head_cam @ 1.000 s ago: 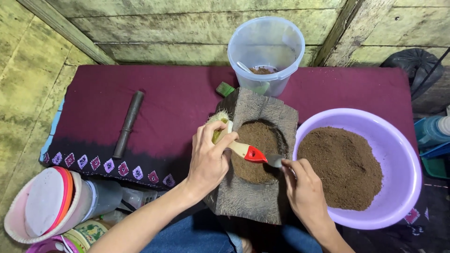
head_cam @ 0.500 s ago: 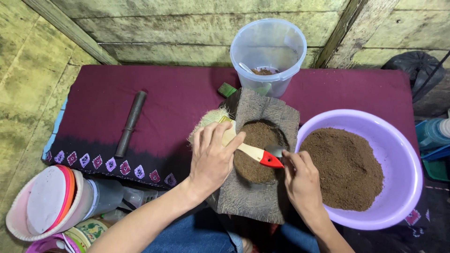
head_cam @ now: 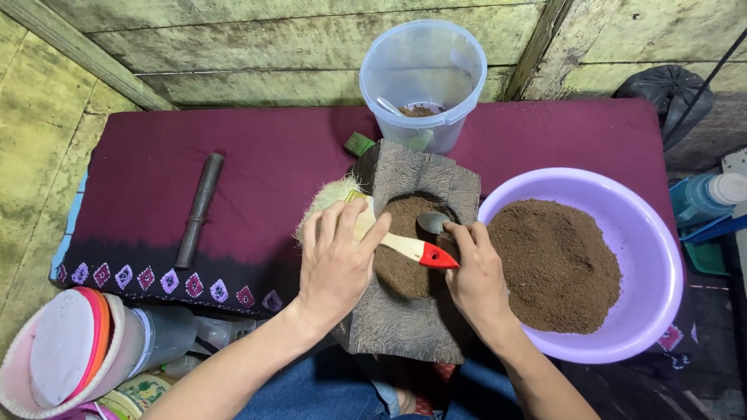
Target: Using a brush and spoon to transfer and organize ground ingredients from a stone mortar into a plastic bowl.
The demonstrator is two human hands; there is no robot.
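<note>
A dark wooden block mould (head_cam: 412, 175) with a round hollow full of brown powder (head_cam: 401, 260) rests in front of me on the maroon cloth. My left hand (head_cam: 336, 260) grips a paintbrush (head_cam: 408, 247) with a pale handle and red tip; its bristles (head_cam: 327, 198) stick out to the left of the block. My right hand (head_cam: 475, 284) holds a metal spoon (head_cam: 433, 223) whose bowl lies over the powder in the hollow. A lilac basin (head_cam: 654, 257) heaped with the same brown powder (head_cam: 556, 264) sits just right of the block.
A clear plastic bucket (head_cam: 424, 70) with a little powder stands behind the block. A dark pestle-like rod (head_cam: 199, 208) lies on the cloth (head_cam: 257, 163) at left. Stacked plastic containers (head_cam: 74, 358) are at bottom left, a blue bottle (head_cam: 704, 198) at right, a plank wall behind.
The brush has swung so its handle points right across the hollow. My right hand moved up and now holds the spoon over the powder in the block.
</note>
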